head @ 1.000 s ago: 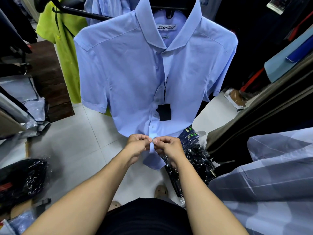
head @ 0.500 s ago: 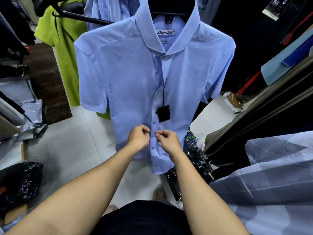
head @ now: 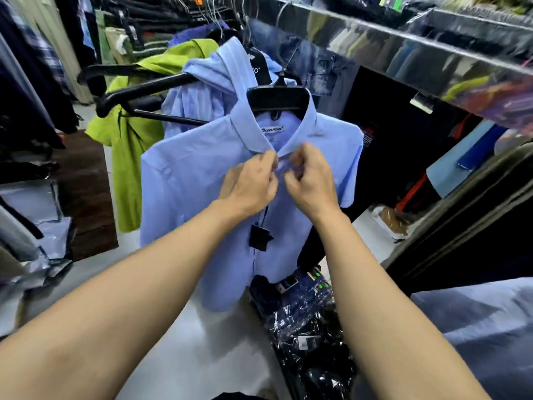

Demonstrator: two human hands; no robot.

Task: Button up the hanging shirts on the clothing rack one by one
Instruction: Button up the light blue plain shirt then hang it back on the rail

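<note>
Light blue short-sleeve shirt [head: 202, 180] on black hanger [head: 278, 101], hanging straight ahead. Neck label [head: 272, 129] just above the fingers, partly legible: "Blentino"-ish. Black tag [head: 259, 236] dangles below the fingers. Left hand [head: 249, 183] and right hand [head: 313, 183] pinch the placket right under the collar, fingers curled on fabric.

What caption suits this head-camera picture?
Both hands, left and right, pinch the placket just below the collar of a hanging light-blue shirt.
</note>
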